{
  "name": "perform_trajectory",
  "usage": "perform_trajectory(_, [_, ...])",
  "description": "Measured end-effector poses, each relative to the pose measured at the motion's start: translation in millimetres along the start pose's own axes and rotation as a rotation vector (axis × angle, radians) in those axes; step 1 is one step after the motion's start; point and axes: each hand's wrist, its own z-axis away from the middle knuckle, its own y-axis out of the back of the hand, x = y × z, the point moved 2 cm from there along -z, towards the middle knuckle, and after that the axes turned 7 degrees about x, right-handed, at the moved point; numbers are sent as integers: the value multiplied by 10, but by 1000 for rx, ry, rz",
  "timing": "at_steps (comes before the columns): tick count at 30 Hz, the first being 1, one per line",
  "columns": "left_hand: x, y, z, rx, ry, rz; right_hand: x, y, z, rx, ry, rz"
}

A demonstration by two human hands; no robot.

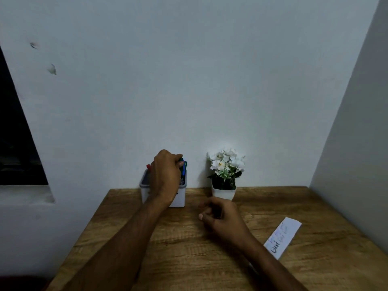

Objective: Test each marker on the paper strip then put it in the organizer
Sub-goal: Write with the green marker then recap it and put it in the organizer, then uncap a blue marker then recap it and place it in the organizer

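A white organizer stands at the table's back edge against the wall, with several markers upright in it; a red tip shows on the left. My left hand reaches over the organizer, its fingers pinched on the top of a green and blue marker that stands inside. My right hand rests on the table in front of the flower pot, curled around a short dark marker that is mostly hidden. The paper strip, with several written test marks, lies to the right of that hand.
A white pot of white artificial flowers stands right of the organizer by the wall. The wooden table sits in a corner, with walls behind and to the right. A dark window opening is on the left.
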Motion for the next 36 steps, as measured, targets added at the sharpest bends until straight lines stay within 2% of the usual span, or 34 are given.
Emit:
perform_trajectory(7, [-157, -143, 85, -148, -77, -230, 19, -6, 5, -5, -10, 4])
perform_trajectory(11, [-108, -92, 106, -121, -170, -210, 30, 12, 3, 1, -13, 38])
perform_trajectory(20, [53, 296, 269, 24, -216, -138, -9, -72, -11, -13, -7, 35])
perform_trajectory(27, [-83, 706, 490, 19, -95, -163, -232, -285, 21, -65, 78, 18])
perform_trajectory(31, [-327, 948, 658, -113, 61, -213, -347, -480, 69, -85, 110, 45])
perform_trajectory(36, [-604, 1068, 890, -259, 195, -399, -440, -682, 166, -125, 79, 43])
